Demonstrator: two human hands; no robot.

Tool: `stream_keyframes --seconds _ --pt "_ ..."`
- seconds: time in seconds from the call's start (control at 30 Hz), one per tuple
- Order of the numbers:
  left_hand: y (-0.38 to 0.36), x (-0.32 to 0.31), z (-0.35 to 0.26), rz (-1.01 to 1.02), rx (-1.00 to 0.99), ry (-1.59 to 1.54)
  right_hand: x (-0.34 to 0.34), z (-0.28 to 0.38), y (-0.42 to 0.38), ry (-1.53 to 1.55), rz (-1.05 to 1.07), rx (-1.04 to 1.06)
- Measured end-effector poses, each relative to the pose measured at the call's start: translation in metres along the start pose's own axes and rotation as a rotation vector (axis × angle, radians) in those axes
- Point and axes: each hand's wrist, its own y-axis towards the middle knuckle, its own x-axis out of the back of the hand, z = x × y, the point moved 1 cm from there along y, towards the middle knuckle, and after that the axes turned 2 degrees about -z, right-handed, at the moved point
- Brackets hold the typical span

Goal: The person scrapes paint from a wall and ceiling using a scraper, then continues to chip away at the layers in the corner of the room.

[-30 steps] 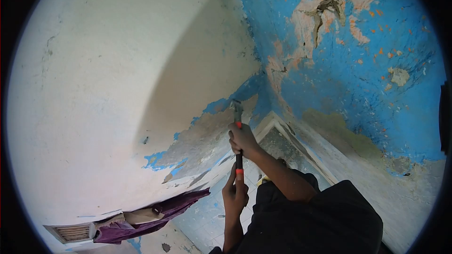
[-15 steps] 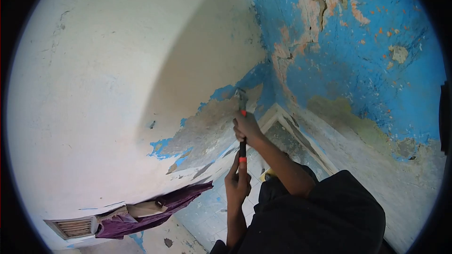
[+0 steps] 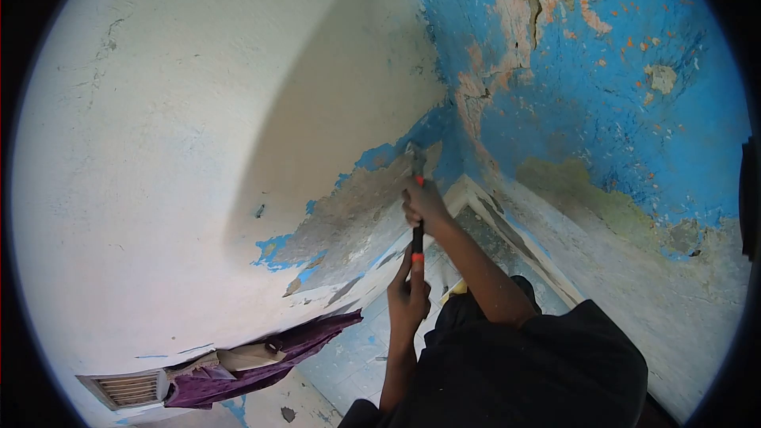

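Observation:
A long-handled scraper (image 3: 418, 238) with a black and red handle points up toward the corner. Its metal head (image 3: 414, 160) is at the patchy wall, over a strip where blue paint and grey plaster show; actual contact is hard to make out. My right hand (image 3: 425, 206) is wrapped round the upper handle, just below the head. Lower down, my left hand (image 3: 408, 301) closes on the handle's bottom end, with a finger or thumb stretched along it. Bare grey plaster (image 3: 341, 226) runs down and left from the scraper head.
A cream wall (image 3: 174, 127) lies on the left and a flaking blue wall (image 3: 547, 119) on the right, meeting in a corner. Purple cloth (image 3: 238, 384) hangs beside a slatted vent (image 3: 131, 388) at lower left. Pale floor tiles (image 3: 357, 357) lie below.
The scraper and both hands have shifted slightly right in view, and its head is a little higher. Both hands keep their grip. The camera view has moved slightly too.

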Motion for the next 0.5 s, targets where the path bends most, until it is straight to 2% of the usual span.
stream_keyframes --seconds 0.07,0.2,0.33,0.5 --pt "0.011 -0.003 0.006 0.028 -0.034 0.007 0.014 0.005 0.012 0.008 0.020 0.018" --pt "-0.017 0.006 0.000 -0.059 -0.033 -0.004 -0.018 -0.004 -0.021 0.011 0.051 -0.031" --pt "0.009 0.000 0.005 0.007 -0.026 0.053 0.002 0.007 0.006 -0.022 -0.087 -0.018" --pt "-0.013 0.003 0.002 -0.010 -0.014 0.028 -0.011 0.003 -0.016 -0.003 0.015 -0.042"
